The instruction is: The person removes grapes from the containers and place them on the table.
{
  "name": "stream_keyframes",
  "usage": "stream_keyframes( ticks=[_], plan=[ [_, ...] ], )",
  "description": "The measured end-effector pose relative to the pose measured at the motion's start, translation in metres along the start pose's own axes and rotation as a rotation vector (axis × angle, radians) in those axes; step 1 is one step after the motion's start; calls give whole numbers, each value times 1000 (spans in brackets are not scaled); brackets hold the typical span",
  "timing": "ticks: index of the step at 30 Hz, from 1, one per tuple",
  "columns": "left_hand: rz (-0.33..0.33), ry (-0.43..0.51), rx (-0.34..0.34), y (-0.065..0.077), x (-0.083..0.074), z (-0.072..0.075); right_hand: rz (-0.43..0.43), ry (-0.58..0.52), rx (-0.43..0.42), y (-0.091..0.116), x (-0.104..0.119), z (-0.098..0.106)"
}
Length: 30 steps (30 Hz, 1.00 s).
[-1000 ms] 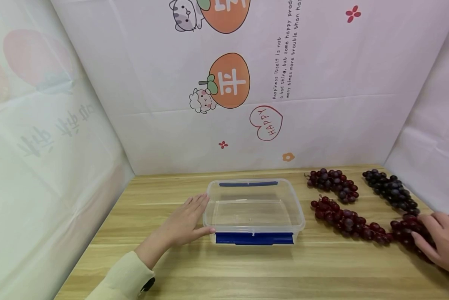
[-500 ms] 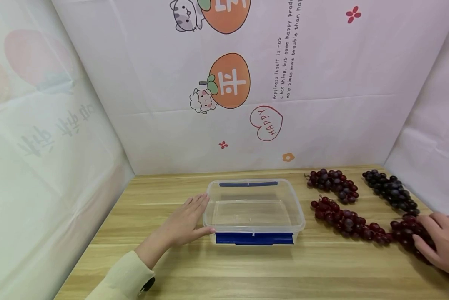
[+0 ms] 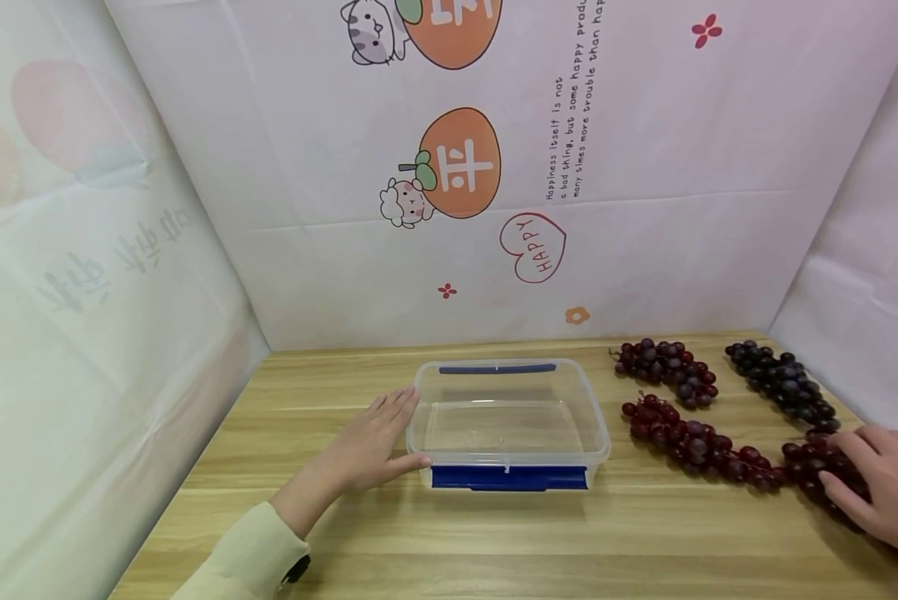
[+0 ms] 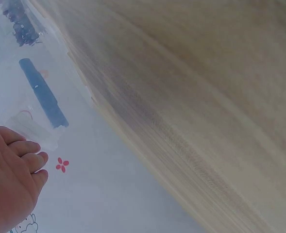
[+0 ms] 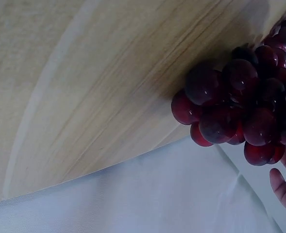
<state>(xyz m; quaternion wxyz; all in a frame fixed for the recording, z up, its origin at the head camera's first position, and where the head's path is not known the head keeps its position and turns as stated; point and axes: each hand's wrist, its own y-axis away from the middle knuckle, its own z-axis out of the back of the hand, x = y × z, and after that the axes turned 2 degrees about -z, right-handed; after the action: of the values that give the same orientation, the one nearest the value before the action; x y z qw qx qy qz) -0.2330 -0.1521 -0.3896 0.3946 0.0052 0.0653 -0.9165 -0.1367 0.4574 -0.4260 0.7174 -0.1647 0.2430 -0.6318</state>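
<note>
In the head view my left hand [image 3: 366,446] lies against the left side of a clear plastic food container [image 3: 600,427], its fingers nearly straight along the wall and the thumb at the front corner. Blue clips [image 3: 509,477] line the container's front and back, and no lid is on it. At the right edge my right hand [image 3: 887,487] holds a dark red bunch of grapes [image 3: 812,467], thumb on the near side and fingers over the far side. The right wrist view shows this bunch of grapes [image 5: 249,111] up close, with a fingertip [image 5: 280,187] below it.
Another red bunch of grapes [image 3: 699,446] stretches from the held one towards the container. Behind it lie a dark red bunch [image 3: 666,367] and a black bunch [image 3: 782,383]. Printed white cloth [image 3: 644,250] walls in the wooden table [image 3: 456,542] at the back and sides.
</note>
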Motion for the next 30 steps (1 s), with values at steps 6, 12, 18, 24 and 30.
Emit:
stream_keyframes(
  ticks=[6, 12, 18, 24, 30],
  plan=[
    [1, -2, 4, 1, 0, 0, -1, -13, -5, -4, 3, 5],
    [0, -1, 11, 1, 0, 1, 32, -33, -49, -9, 4, 6],
    [3, -7, 7, 1, 1, 1, 59, -41, -102, -21, 2, 7],
    [8, -20, 9, 2, 2, 1, 71, -35, -149, -39, 5, 15],
    [-9, -26, -9, 3, 2, 1, 57, -19, -115, -57, 13, 23]
  ],
)
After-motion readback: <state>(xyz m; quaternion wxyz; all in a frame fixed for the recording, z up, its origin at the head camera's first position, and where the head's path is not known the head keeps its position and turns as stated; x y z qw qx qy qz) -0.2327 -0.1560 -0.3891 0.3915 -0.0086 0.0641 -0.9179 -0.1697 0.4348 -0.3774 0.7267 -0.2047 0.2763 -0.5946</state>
